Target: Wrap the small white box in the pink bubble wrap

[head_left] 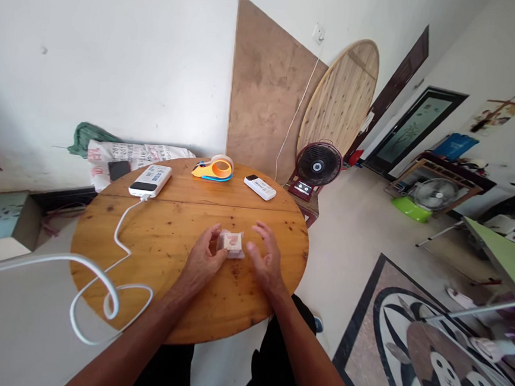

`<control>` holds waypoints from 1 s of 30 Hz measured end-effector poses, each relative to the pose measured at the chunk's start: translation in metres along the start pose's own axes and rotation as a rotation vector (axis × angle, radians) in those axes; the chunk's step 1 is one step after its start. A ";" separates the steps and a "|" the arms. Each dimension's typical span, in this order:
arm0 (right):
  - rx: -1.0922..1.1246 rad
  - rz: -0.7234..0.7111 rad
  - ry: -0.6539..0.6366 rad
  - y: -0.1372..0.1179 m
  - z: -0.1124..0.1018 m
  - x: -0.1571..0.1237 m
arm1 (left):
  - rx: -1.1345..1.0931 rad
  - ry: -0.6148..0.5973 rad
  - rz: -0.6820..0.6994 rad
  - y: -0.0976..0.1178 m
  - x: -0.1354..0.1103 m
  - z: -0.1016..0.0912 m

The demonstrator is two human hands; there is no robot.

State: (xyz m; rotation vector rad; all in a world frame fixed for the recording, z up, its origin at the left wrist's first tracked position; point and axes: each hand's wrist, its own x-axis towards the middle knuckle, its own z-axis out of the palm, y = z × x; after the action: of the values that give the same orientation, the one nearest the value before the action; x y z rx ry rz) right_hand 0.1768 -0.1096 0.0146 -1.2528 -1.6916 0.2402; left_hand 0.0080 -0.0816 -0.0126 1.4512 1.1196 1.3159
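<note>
A small, pale, square packet (pixel 233 242) in clear wrapping, with a reddish print on top, lies near the middle of the round wooden table (pixel 172 305). My left hand (pixel 203 257) is curled round the packet's left side, its thumb at the near left corner and the fingers behind. On the packet's right, my right hand (pixel 267 262) is open, thumb and fingers apart, holding nothing. Farther back on the tabletop stands an orange and blue tape dispenser (pixel 215 168) with a roll in it.
A white power bank (pixel 151 181) with a cable (pixel 118 232) lies at the table's left; the cable loops past the edge. Another white device with a dark end (pixel 260 187) lies at the back right. Beyond are a fan (pixel 317 165) and boards (pixel 270 87) leaning on the wall.
</note>
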 end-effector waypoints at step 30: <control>0.070 0.309 -0.089 0.015 0.003 0.038 | 0.510 0.111 0.302 0.016 -0.010 -0.003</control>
State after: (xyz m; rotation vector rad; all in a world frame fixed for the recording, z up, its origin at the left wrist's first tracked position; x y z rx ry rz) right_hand 0.1844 -0.0707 0.0259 -1.4668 -1.5440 0.5431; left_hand 0.0055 -0.0953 0.0012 2.0012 1.4213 1.3886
